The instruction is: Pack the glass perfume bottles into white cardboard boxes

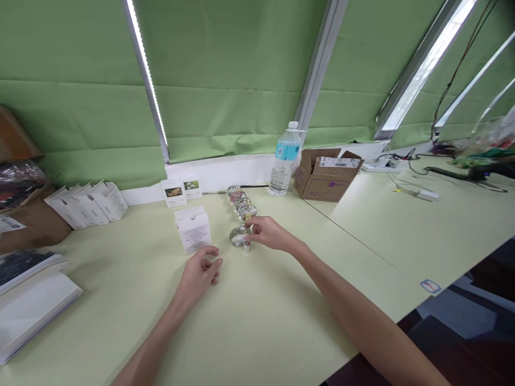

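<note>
My right hand (267, 233) reaches in from the right, its thumb and fingers closed on the right edge of a round, clear, shiny piece (237, 237) on the table. A small silver cylinder (247, 247) stands against the front of that piece. Behind it, a row of similar shiny round pieces (241, 202) runs back, some with pink or gold inside. My left hand (199, 272) rests on the table, fingers loosely bent and apart, holding nothing. Just beyond its fingertips stands an upright white box (193, 230) with printed text.
Two small picture cards (174, 193) lean near the wall. Several white boxes (87, 205) stand at the left, above a white book-like stack (36, 308). A water bottle (284, 161) and an open cardboard box (328, 177) are at the back. Cables and a charger (426, 195) lie right.
</note>
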`<action>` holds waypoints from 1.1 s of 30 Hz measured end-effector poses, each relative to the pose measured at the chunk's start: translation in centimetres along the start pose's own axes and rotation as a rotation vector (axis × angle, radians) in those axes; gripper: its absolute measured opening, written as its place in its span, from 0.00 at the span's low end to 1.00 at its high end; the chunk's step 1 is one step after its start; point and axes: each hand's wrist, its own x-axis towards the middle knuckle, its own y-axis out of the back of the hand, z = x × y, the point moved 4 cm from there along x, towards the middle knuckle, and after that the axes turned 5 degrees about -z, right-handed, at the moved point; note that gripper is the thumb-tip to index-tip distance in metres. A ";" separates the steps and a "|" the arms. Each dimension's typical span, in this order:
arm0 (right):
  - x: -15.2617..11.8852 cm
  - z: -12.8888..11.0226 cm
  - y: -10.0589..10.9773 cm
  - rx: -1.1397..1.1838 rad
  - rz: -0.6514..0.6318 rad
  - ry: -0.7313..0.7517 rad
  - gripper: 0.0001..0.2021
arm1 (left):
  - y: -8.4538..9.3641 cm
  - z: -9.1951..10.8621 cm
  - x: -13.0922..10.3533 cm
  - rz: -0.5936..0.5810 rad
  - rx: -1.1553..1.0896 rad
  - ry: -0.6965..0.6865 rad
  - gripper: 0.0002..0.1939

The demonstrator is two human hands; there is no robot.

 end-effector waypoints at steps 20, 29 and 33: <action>-2.8 -3.7 -2.3 -0.274 -0.181 -0.146 0.13 | -0.5 0.5 0.2 0.052 0.073 -0.056 0.27; -2.9 -6.4 -0.2 -0.264 -0.008 -0.020 0.11 | -0.6 0.5 0.1 0.018 0.121 -0.047 0.22; -3.5 -8.1 0.1 -0.278 0.039 0.088 0.23 | -0.6 0.8 0.1 0.020 0.107 -0.054 0.22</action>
